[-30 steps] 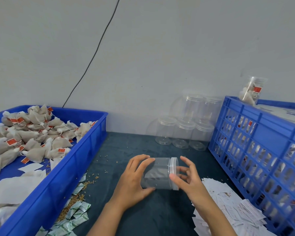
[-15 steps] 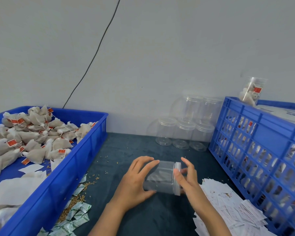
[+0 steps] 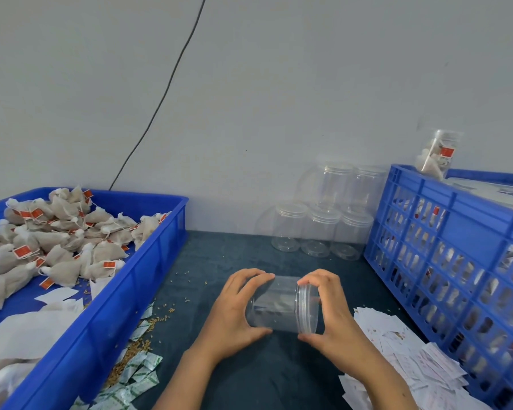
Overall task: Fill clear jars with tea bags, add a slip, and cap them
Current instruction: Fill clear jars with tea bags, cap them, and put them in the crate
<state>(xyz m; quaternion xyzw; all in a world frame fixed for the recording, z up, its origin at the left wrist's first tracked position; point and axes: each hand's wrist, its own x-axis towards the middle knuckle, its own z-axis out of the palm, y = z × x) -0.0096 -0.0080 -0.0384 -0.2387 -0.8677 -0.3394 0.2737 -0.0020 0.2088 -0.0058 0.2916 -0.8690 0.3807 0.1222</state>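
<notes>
Head view: left hand holds jar sideways, right hand grips lid.

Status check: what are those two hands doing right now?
Left hand grips empty clear jar, held sideways. Right hand fingers curled round its lid. Nothing in the way.

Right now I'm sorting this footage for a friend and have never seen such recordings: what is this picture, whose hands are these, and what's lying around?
The one current picture comes from a camera worn on a person's head, looking down at their own hands. The left hand grips a clear jar lying sideways; the right hand grips its lid. On the dark table: a blue tray of tea bags to the left, empty jars at the back, paper slips and a blue crate to the right.
</notes>
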